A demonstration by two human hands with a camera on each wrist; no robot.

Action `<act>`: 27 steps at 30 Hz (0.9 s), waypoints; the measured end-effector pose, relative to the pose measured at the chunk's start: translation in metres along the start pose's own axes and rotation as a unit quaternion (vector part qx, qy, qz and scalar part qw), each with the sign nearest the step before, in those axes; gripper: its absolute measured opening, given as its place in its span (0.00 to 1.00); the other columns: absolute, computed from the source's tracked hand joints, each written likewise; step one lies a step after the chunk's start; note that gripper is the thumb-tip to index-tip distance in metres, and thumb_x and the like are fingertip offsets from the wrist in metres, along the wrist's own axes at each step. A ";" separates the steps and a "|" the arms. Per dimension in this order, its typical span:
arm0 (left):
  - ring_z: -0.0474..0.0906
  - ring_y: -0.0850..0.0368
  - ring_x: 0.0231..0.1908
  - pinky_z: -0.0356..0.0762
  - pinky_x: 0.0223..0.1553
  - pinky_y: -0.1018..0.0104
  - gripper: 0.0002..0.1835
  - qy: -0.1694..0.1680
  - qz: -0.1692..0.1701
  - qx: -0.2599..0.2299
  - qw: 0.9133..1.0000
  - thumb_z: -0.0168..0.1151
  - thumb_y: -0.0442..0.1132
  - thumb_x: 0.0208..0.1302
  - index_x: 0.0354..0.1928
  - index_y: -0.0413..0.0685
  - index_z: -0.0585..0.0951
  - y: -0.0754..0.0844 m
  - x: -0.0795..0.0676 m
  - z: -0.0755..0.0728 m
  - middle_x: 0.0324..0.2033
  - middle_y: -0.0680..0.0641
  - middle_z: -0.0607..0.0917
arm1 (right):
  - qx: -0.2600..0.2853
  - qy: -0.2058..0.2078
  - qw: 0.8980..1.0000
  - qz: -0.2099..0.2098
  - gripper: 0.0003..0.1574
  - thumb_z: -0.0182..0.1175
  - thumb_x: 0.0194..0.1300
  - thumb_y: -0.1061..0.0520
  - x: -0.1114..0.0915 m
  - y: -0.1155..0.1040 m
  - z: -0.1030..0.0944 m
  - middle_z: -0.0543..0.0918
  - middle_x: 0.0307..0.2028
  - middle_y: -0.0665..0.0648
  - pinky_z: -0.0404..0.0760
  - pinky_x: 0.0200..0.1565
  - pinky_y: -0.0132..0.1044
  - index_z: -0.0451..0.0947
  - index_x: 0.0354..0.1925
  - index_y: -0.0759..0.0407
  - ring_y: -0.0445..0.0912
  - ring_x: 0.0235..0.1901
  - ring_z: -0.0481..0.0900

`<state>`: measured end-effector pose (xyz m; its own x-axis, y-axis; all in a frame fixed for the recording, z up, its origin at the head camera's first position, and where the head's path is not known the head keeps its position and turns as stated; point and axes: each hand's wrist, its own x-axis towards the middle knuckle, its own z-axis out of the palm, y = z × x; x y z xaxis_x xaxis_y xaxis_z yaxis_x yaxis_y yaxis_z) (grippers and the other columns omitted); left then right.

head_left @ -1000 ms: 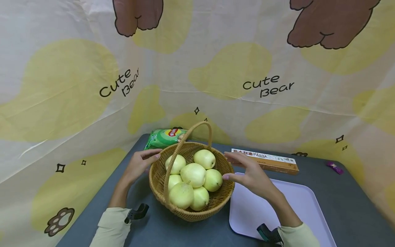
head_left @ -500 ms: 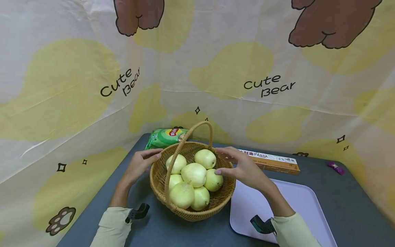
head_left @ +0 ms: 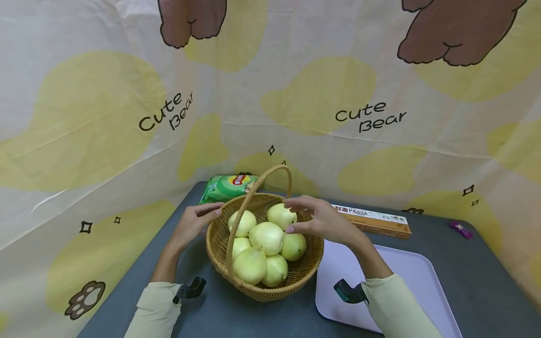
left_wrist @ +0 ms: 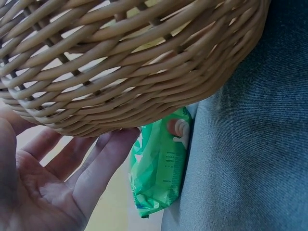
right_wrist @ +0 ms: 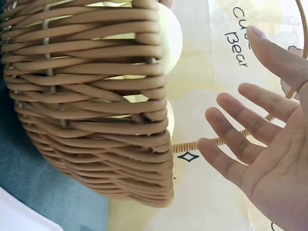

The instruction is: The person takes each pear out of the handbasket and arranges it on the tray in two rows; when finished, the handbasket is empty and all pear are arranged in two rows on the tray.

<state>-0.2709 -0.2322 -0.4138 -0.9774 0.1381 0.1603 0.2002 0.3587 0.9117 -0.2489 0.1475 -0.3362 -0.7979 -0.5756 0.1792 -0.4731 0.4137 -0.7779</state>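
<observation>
A woven wicker basket (head_left: 266, 294) with an arched handle (head_left: 239, 220) stands on the table, holding several pale yellow-green round pears (head_left: 266, 238). At its left side my left hand (head_left: 191, 225) touches the rim with fingertips and thumb. In the left wrist view those fingers (left_wrist: 103, 166) lie fairly straight against the weave. Over the right part of the basket hovers my right hand (head_left: 323, 218), its fingers spread above the back-right pears. The right wrist view shows that palm (right_wrist: 284, 178) holding nothing, apart from the basket wall (right_wrist: 91, 96).
Behind the basket lies a green chip bag (head_left: 226, 188). A pasta box (head_left: 376, 221) is at the back right, with a lilac tray (head_left: 405, 277) in front of it. A small purple wrapped item (head_left: 460, 230) lies far right. A printed cloth (head_left: 304, 94) hangs behind the table.
My right hand has moved left, from beside the basket's right rim to over the pears. The left hand stays at the left rim, and the basket has not moved visibly.
</observation>
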 end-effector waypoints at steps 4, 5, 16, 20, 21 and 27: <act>0.86 0.51 0.52 0.90 0.38 0.55 0.24 0.001 -0.002 0.000 1.000 0.65 0.51 0.77 0.67 0.47 0.84 0.000 0.001 0.000 0.63 0.37 0.85 | 0.015 -0.018 1.000 0.002 0.41 0.77 0.65 0.49 0.008 -0.001 -0.002 0.80 0.67 0.62 0.74 0.67 0.66 0.76 0.73 0.51 0.58 0.67 0.77; 0.85 0.51 0.52 0.90 0.38 0.55 0.24 0.000 -0.001 0.000 1.000 0.64 0.51 0.77 0.67 0.47 0.84 0.000 0.001 0.000 0.63 0.37 0.84 | 0.020 -0.022 1.000 0.002 0.41 0.77 0.65 0.50 0.010 -0.001 -0.002 0.80 0.67 0.62 0.75 0.67 0.66 0.76 0.73 0.52 0.58 0.67 0.77; 0.85 0.45 0.53 0.90 0.38 0.54 0.23 -0.002 -0.005 -0.016 1.000 0.65 0.49 0.77 0.66 0.47 0.84 0.003 0.000 0.001 0.63 0.36 0.84 | 0.024 -0.061 0.998 0.012 0.41 0.76 0.64 0.50 0.029 0.002 -0.006 0.81 0.67 0.60 0.79 0.65 0.59 0.76 0.73 0.53 0.56 0.66 0.78; 0.85 0.46 0.53 0.90 0.38 0.54 0.23 0.001 -0.005 -0.018 1.000 0.65 0.49 0.77 0.66 0.47 0.84 0.002 -0.001 0.001 0.63 0.36 0.84 | 0.011 -0.076 0.997 0.010 0.41 0.76 0.64 0.50 0.035 0.002 -0.007 0.81 0.67 0.55 0.80 0.64 0.57 0.77 0.73 0.51 0.54 0.66 0.79; 0.85 0.47 0.53 0.90 0.38 0.55 0.23 0.001 -0.005 -0.016 1.000 0.65 0.50 0.77 0.66 0.47 0.84 0.002 -0.001 0.000 0.63 0.36 0.84 | 0.009 -0.080 0.997 0.009 0.41 0.76 0.64 0.50 0.037 0.002 -0.006 0.81 0.67 0.54 0.80 0.64 0.57 0.77 0.72 0.50 0.54 0.66 0.79; 0.84 0.50 0.53 0.90 0.37 0.55 0.23 0.005 -0.005 -0.004 1.000 0.65 0.51 0.77 0.66 0.49 0.85 0.000 -0.001 0.001 0.63 0.39 0.84 | 0.009 -0.108 0.994 0.007 0.39 0.75 0.65 0.50 0.046 0.003 -0.006 0.80 0.68 0.55 0.81 0.63 0.56 0.77 0.72 0.51 0.56 0.67 0.79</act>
<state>-0.2700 -0.2316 -0.4138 -0.9799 0.1254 0.1550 0.1900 0.3522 0.9165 -0.2889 0.1267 -0.3268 -0.7053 -0.7080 0.0365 -0.4543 0.4118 -0.7900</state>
